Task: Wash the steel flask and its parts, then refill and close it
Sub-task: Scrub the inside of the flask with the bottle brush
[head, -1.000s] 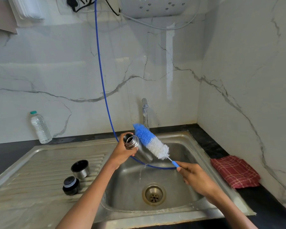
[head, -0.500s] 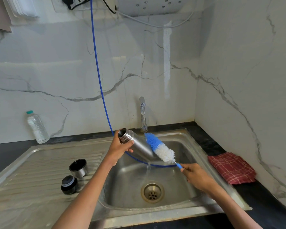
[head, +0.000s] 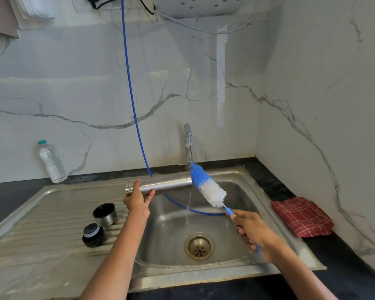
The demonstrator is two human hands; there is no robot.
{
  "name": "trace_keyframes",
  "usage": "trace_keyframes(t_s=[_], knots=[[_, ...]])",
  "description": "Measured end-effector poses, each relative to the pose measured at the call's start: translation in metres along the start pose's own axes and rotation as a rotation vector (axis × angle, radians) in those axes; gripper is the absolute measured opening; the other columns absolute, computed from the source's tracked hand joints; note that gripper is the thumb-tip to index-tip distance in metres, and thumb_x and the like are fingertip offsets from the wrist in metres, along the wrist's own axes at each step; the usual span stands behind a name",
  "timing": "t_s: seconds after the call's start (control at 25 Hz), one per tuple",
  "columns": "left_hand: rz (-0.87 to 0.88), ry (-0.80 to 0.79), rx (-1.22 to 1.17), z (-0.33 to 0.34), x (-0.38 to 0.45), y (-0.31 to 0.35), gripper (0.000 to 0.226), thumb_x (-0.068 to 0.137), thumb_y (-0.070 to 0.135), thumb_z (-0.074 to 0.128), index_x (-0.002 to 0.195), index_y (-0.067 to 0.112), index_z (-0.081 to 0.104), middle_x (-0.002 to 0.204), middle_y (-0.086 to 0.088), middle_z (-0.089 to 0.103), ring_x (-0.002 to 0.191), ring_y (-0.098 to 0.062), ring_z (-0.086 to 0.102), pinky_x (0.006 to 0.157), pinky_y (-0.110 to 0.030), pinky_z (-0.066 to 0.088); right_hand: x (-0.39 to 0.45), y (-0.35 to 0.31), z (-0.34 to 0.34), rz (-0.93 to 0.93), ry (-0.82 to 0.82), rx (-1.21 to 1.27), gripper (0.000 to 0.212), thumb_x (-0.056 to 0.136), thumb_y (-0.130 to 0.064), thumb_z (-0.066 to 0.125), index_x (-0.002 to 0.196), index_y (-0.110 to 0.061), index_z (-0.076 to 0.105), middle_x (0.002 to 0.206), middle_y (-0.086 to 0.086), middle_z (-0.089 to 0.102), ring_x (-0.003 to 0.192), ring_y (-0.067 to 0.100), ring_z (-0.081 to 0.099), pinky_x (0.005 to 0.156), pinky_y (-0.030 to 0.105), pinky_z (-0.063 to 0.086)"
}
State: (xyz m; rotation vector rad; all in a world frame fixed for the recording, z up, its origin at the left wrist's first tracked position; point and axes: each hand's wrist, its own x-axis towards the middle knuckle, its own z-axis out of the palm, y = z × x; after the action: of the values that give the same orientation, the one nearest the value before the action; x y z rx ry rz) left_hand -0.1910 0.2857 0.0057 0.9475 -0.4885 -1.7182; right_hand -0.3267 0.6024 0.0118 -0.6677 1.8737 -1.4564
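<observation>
**A:** Where had you got to at that moment?

**B:** You were in the washing step, on the outside of the body. Your left hand (head: 136, 201) gripped the cylindrical brushed-steel flask (head: 164, 184) near its threaded mouth, thumb over the top and fingers under, holding it level over the back rim of the stainless-steel sink (head: 243, 176). The mouth pointed left and the base pointed right.

**A:** And the other hand?

**B:** Your right hand (head: 254, 229) was wrapped round the blue handle of the blue-and-white bottle brush (head: 207, 184). The bristle head lay against the flask's base end, right under the chrome tap (head: 187, 146), and a thin stream of water fell past it into the basin.

**A:** Were the parts done?

**B:** I couldn't tell whether they were clean. The steel cup with the black lining (head: 105, 213) and the black stopper with the grey top (head: 93, 234) stood side by side on the ribbed drainboard (head: 41, 224), apart from the flask.

**A:** So what did the next move call for?

**B:** By my judgement, you needed to scrub along the wall while turning the flask in your left hand. You then needed to tip the mouth toward the brush to get the bristles inside. The wet steel looked slippery, so I'd have kept that grip firm near the neck.
</observation>
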Motion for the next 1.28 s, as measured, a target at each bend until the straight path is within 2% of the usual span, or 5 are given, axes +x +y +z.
trace_keyframes(t_s=[0.16, 0.36, 0.52, 0.96, 1.28], knots=[[-0.113, 0.101, -0.056, 0.005, 0.004, -0.002, 0.057, 0.078, 0.021, 0.084, 0.127, 0.009, 0.057, 0.131, -0.016, 0.051, 0.112, -0.035, 0.061, 0.049, -0.030, 0.059, -0.008, 0.003, 0.019, -0.100, 0.052, -0.103, 0.030, 0.108, -0.023, 0.042, 0.121, -0.004, 0.060, 0.059, -0.005, 0.034, 0.046, 0.007, 0.023, 0.042, 0.024, 0.018], [-0.125, 0.066, -0.029, 0.015, -0.009, -0.018, 0.052, 0.083, 0.016, 0.076, 0.129, 0.005, 0.055, 0.121, -0.013, 0.052, 0.105, -0.029, 0.057, 0.046, -0.031, 0.058, 0.002, -0.005, 0.034, -0.231, 0.107, -0.170, 0.035, 0.109, -0.024, 0.039, 0.129, -0.043, 0.060, 0.048, -0.015, 0.038, 0.045, 0.003, 0.033, 0.046, 0.023, 0.029], [-0.152, 0.069, -0.068, 0.016, -0.012, -0.014, 0.045, 0.083, 0.018, 0.076, 0.122, 0.005, 0.059, 0.123, -0.016, 0.055, 0.103, -0.031, 0.062, 0.051, -0.035, 0.062, 0.005, 0.010, 0.036, -0.200, 0.099, -0.253, 0.041, 0.108, -0.030, 0.040, 0.147, -0.042, 0.047, 0.047, -0.018, 0.048, 0.043, 0.001, 0.042, 0.052, 0.024, 0.035], [-0.127, 0.061, -0.037, 0.010, -0.017, -0.006, 0.058, 0.084, 0.014, 0.077, 0.134, 0.010, 0.048, 0.126, -0.018, 0.051, 0.108, -0.033, 0.060, 0.048, -0.032, 0.060, 0.009, -0.004, 0.029, -0.225, 0.082, -0.197, 0.035, 0.109, -0.025, 0.040, 0.127, -0.054, 0.047, 0.056, -0.010, 0.037, 0.050, 0.006, 0.032, 0.041, 0.023, 0.029], [0.177, -0.154, 0.362, 0.019, -0.021, 0.000, 0.061, 0.085, 0.021, 0.079, 0.127, 0.018, 0.036, 0.106, -0.005, 0.056, 0.089, -0.022, 0.063, 0.054, -0.037, 0.060, 0.017, 0.010, 0.010, -0.034, 0.066, -0.346, 0.029, 0.105, -0.020, 0.041, 0.098, -0.027, 0.068, 0.062, -0.003, 0.042, 0.045, 0.008, 0.032, 0.041, 0.022, 0.027]])
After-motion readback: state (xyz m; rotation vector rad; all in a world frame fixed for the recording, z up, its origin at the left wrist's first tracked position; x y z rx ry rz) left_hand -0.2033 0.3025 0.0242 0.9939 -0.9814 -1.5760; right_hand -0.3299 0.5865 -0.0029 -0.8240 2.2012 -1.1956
